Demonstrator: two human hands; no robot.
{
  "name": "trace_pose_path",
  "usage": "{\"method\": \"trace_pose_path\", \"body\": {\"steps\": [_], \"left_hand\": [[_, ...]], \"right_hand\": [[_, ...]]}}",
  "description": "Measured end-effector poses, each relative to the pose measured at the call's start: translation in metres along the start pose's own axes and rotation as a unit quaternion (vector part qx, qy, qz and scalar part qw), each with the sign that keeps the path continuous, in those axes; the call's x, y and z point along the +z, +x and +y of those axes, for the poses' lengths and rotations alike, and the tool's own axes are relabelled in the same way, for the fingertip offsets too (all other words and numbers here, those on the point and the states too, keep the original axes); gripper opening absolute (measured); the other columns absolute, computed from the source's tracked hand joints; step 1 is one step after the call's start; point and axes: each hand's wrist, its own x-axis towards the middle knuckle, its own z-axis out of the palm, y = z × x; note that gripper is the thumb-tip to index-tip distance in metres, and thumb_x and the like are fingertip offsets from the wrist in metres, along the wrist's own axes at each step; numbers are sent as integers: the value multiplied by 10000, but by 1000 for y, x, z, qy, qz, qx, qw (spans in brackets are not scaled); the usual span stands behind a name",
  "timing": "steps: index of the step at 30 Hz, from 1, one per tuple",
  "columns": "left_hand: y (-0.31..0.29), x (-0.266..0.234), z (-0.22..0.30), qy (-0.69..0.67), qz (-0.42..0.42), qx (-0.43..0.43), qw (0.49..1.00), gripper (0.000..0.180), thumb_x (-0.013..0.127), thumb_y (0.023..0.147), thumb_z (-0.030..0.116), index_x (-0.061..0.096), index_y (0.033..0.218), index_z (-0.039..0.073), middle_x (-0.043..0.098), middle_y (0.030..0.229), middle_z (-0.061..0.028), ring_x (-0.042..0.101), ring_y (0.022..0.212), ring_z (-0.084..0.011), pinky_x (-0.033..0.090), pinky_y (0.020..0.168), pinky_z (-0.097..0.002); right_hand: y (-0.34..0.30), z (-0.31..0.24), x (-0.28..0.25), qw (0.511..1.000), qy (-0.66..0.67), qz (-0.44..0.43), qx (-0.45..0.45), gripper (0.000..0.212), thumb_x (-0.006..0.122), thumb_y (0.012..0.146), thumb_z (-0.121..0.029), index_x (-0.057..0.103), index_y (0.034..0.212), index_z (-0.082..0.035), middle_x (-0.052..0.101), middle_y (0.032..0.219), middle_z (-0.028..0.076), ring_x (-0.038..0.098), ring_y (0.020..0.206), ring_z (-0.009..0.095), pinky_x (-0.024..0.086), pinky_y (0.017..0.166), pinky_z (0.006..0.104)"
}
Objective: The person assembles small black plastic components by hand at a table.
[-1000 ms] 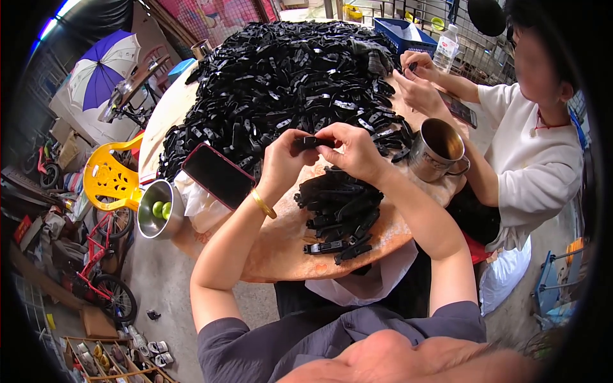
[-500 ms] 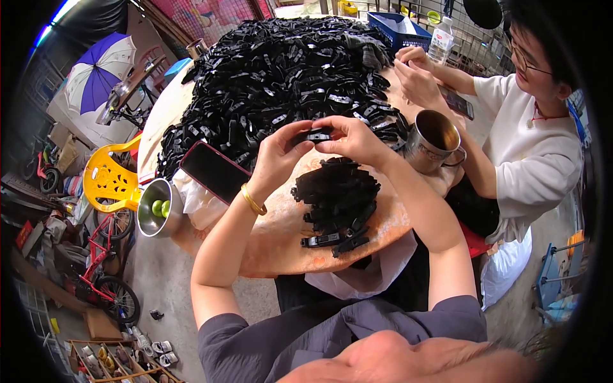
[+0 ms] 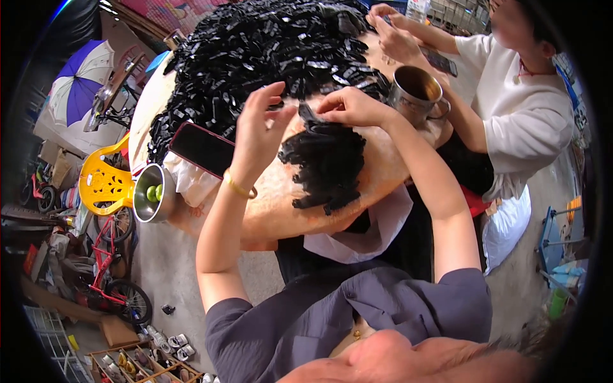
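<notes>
Black part (image 3: 308, 114) | long axis diag, far-L to near-R | R hand (image 3: 352, 107) pinching it | L hand (image 3: 260, 122) spread wide

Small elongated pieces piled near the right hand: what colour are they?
The small elongated pieces are black, best seen in the head view.

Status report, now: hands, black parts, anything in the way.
Left hand open, empty. Right hand at a black part by the near pile, grip unclear. Phone left of both hands, not blocking.
</notes>
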Motion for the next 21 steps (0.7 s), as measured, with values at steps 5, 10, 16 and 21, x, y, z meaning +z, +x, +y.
{"method": "trace_pose_path", "body": {"steps": [5, 10, 16, 21], "left_hand": [[-67, 13, 84, -122, -318, 56, 939, 90, 638, 758, 44, 613, 839, 12, 608, 796, -104, 606, 726, -238, 490, 663, -319], [-204, 127, 18, -2, -469, 149, 871, 442, 628, 791, 234, 482, 1145, 15, 571, 1002, -166, 570, 913, -327, 468, 792, -392], [-250, 160, 2, 64, -568, -23, 820, 264, 540, 804, 194, 505, 1014, 38, 569, 946, -141, 576, 877, -333, 462, 733, -427], [-263, 158, -1, 71, -538, 14, 840, 215, 510, 782, 157, 522, 973, 59, 547, 850, -112, 584, 819, -301, 475, 692, -408]], "right_hand": [[-4, 1, 20, 990, 42, 92, -98, 484, 666, 769, -405, 599, 1088, -47, 566, 1131, 136, 540, 1048, 223, 435, 889, 319], [5, -28, 35, 971, -196, -7, -139, 564, 626, 751, -513, 586, 1144, -111, 449, 1294, 156, 441, 1172, 314, 365, 972, 394], [-26, -32, 54, 971, -207, 67, -99, 471, 660, 723, -407, 621, 1078, -99, 499, 1234, 144, 505, 1092, 304, 400, 938, 363], [-66, -43, 52, 964, -210, 155, -49, 409, 679, 710, -311, 628, 1041, -76, 565, 1124, 124, 549, 1000, 291, 451, 853, 355]]}}
